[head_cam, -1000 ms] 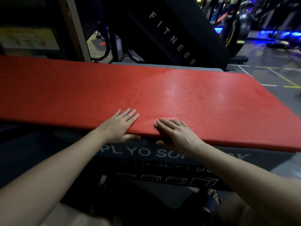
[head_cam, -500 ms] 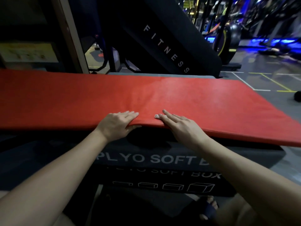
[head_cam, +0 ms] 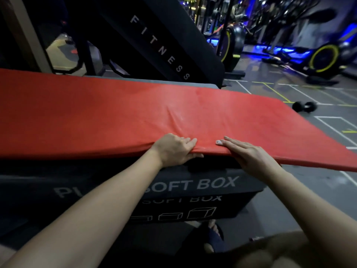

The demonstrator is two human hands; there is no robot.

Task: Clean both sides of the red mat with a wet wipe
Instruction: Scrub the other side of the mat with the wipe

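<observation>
Atop "SOFT BOX" block point(head_cam: 213, 184), red mat point(head_cam: 116, 117), "FITNESS" pad point(head_cam: 174, 45) behind

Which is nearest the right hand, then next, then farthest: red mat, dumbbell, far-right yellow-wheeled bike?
1. red mat, right under the right hand, touching it.
2. dumbbell, on the floor past the mat's right end.
3. yellow-wheeled bike, far back on the right.
</observation>
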